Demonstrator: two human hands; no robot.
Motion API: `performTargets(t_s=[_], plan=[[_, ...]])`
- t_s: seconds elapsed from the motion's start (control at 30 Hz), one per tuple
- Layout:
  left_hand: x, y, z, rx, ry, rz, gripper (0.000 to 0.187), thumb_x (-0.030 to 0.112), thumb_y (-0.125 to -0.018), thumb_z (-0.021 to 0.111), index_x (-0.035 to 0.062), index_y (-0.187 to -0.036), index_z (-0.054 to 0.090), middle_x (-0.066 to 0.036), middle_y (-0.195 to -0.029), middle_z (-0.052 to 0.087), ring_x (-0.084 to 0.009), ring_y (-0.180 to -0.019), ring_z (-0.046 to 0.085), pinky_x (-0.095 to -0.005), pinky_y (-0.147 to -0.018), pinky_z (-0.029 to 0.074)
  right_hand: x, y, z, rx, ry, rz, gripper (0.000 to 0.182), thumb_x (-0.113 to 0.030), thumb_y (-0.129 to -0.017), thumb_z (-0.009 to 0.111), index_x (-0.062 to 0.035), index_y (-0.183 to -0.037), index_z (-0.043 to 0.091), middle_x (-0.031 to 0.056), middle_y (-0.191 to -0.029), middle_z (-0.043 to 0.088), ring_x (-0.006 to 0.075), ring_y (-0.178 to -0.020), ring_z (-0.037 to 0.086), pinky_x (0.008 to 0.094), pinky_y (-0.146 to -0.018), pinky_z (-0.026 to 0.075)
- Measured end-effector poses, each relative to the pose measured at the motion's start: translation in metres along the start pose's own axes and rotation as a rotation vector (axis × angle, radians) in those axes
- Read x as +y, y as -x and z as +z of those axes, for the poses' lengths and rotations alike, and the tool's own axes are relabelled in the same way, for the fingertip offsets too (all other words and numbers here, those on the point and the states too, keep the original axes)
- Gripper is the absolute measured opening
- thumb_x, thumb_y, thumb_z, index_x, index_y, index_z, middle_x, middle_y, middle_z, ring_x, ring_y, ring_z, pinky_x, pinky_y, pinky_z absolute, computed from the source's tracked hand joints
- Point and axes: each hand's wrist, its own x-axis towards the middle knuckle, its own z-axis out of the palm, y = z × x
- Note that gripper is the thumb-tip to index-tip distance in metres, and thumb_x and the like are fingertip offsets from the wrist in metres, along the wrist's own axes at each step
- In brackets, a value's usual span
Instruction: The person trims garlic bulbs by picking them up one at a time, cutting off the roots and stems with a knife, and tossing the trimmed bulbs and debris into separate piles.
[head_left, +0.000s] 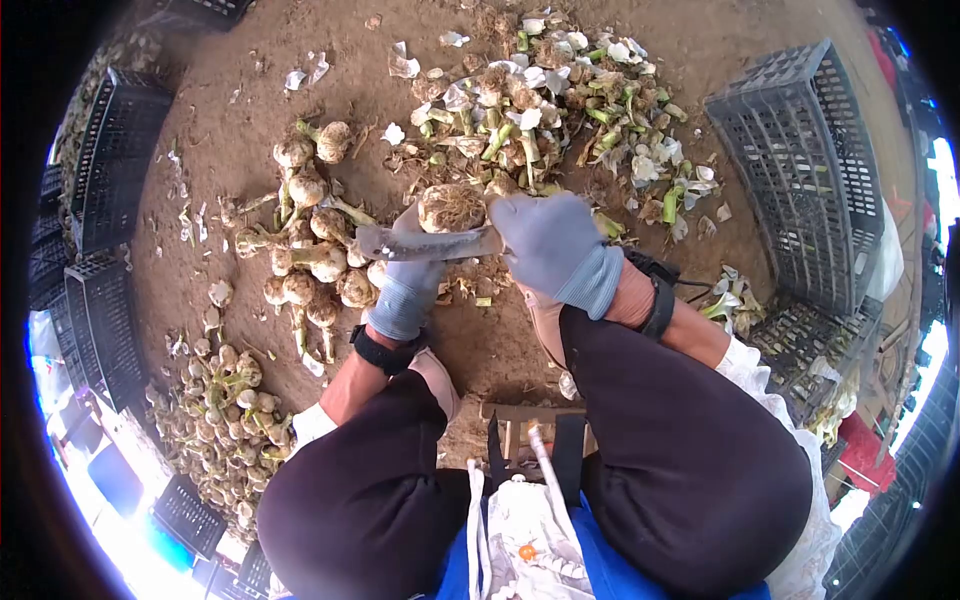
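My left hand (408, 285), in a grey-blue glove, is closed on a garlic bulb (452, 208) whose brown roots face to the right. My right hand (552, 245), gloved alike, grips the handle of a knife (425, 246). The broad, dirt-stained blade points left, just below the bulb, and crosses in front of my left fingers, partly hiding them. Close by on the left, a loose pile of garlic bulbs (305, 255) with cut green stems lies on the soil.
Beyond my hands spreads a heap of garlic trimmings (530, 100), stems and papery skins. A black plastic crate (800, 170) stands tilted at the right; another crate (118, 160) is at the left. More garlic bulbs (220, 420) cover the ground at lower left. My knees flank the work spot.
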Motion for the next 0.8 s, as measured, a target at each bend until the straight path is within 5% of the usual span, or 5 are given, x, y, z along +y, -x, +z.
performTargets(t_s=[0.17,0.27,0.4,0.6,0.8], plan=[[0.011,0.001,0.014,0.221,0.588,-0.258,0.025,0.013,-0.086,0.048,0.0017,-0.107,0.056,-0.007,-0.09,0.065,-0.0118,-0.075,0.062,-0.0267,-0.06,0.05,0.0,-0.002,0.002,-0.002,0.083,-0.031,0.015,-0.013,-0.07,0.057,-0.0053,-0.082,0.053,0.0069,-0.068,0.057,0.0225,-0.061,0.061,0.0346,-0.05,0.046],[-0.002,0.004,-0.007,-0.207,0.05,-0.247,0.023,0.007,-0.082,0.049,0.0022,-0.102,0.058,-0.007,-0.084,0.063,-0.0133,-0.074,0.059,-0.0276,-0.059,0.049,0.009,0.003,0.003,0.032,0.007,-0.021,0.015,-0.013,-0.07,0.058,-0.0056,-0.082,0.053,0.0067,-0.067,0.057,0.0228,-0.06,0.061,0.0354,-0.05,0.046],[0.005,0.01,-0.001,-0.083,0.266,-0.471,0.038,0.004,-0.076,0.059,-0.0025,-0.113,0.053,-0.01,-0.1,0.063,-0.0166,-0.085,0.06,-0.0306,-0.075,0.051,0.017,0.013,0.003,0.041,0.135,0.033,0.013,-0.012,-0.069,0.057,-0.0055,-0.079,0.053,0.0055,-0.063,0.055,0.0224,-0.056,0.059,0.0348,-0.048,0.045],[-0.014,0.012,-0.001,-0.056,-0.127,0.035,0.034,0.007,-0.08,0.054,-0.0029,-0.112,0.052,-0.012,-0.105,0.06,-0.0183,-0.092,0.06,-0.0302,-0.08,0.05,0.005,-0.003,-0.002,-0.009,0.126,-0.07,0.013,-0.012,-0.068,0.056,-0.0046,-0.078,0.052,0.0064,-0.063,0.055,0.0231,-0.054,0.058,0.0363,-0.046,0.044],[-0.005,0.01,-0.004,-0.152,-0.115,-0.043,0.039,0.005,-0.081,0.053,-0.0028,-0.119,0.047,-0.012,-0.107,0.059,-0.0179,-0.091,0.06,-0.0295,-0.08,0.049,0.022,0.001,0.016,0.136,-0.051,-0.132,0.009,-0.008,-0.07,0.054,-0.0048,-0.078,0.051,0.0061,-0.063,0.054,0.022,-0.052,0.056,0.0348,-0.045,0.044]])
